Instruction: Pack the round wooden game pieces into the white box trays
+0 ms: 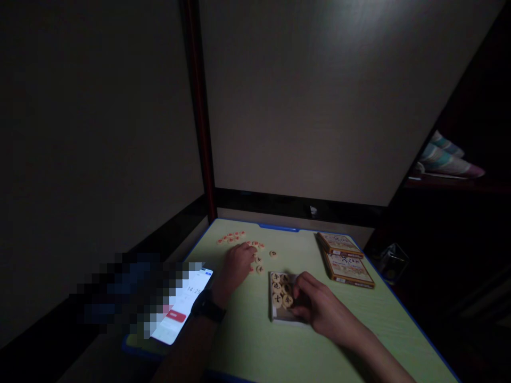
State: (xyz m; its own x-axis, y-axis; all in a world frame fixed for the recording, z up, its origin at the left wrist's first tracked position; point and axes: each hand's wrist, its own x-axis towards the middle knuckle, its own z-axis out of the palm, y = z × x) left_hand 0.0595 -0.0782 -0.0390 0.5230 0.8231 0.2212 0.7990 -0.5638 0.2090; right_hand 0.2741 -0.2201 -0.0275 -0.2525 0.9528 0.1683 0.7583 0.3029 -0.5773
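Note:
My left hand [238,261] reaches palm down over loose xiangqi pieces on the green table, fingers stretched forward and fingertips beside a piece. Near it lie black-marked round pieces [260,269] and red-marked ones [256,243]. My right hand [313,300] bends over a shallow open box [291,317], thumb and fingers curled at its pieces. They seem to close on a xiangqi piece [286,289], though the fingers partly cover it. Several black-marked pieces [278,299] sit flat in the box's left part; my hand hides some of its right side.
Two flat printed boxes [351,268] overlap at the table's right. A lit phone [181,308] lies at the left edge beside my watch [209,306]. More red-marked pieces [230,238] spread at the back left. Walls [295,106] close in behind and left.

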